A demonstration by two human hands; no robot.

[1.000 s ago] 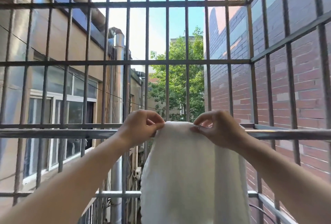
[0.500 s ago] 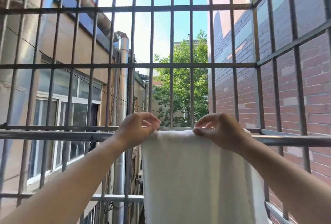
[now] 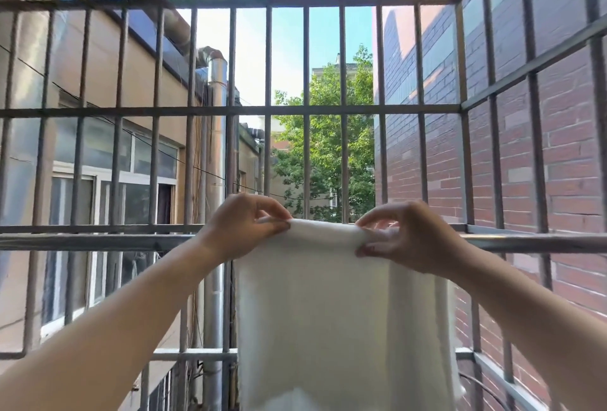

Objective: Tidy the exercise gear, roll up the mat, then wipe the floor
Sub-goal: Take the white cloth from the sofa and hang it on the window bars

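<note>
Your 2 hands are up at the metal rail (image 3: 98, 241), where the white cloth (image 3: 322, 312) hangs draped over it, its fold on top and its length falling straight down between your forearms. Your left hand (image 3: 241, 226) pinches the fold's left end, and your right hand (image 3: 404, 236) pinches the right end, fingers curled onto the fabric. Beyond the window bars (image 3: 305, 112) you can see a tree (image 3: 328, 154) and a brick wall (image 3: 565, 164).

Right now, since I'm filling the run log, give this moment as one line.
left hand: pinches white cloth top edge | right hand: pinches same edge | cloth: draped over metal rail, hanging down
</note>
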